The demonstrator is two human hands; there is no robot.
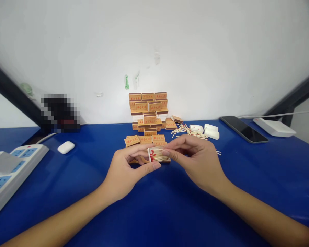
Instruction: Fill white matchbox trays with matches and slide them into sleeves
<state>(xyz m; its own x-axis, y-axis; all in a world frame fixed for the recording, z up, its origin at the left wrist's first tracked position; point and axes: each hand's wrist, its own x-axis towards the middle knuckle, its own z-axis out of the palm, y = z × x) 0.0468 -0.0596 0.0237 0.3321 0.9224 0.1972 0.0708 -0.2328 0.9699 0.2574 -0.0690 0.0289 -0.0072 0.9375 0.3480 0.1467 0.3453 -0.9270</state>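
Note:
Between my hands is a small white matchbox tray (149,155) with red-tipped matches (157,157) lying in it. My left hand (130,168) grips the tray from the left, thumb in front and fingers behind. My right hand (193,159) pinches at the tray's right end, thumb over the matches; whether it holds matches or the tray's edge I cannot tell. Right behind the hands, orange matchboxes (132,140) lie in rows, partly hidden. Farther back rises a stack of matchboxes (148,103) against the wall. Loose matches (186,131) lie in a heap behind my right hand.
White trays (211,132) sit beside the loose matches. A phone (243,128) and a white box-shaped device (274,127) lie at the right. At the left are a white earbud case (66,147) and a power strip (23,156). The table (154,212) is blue.

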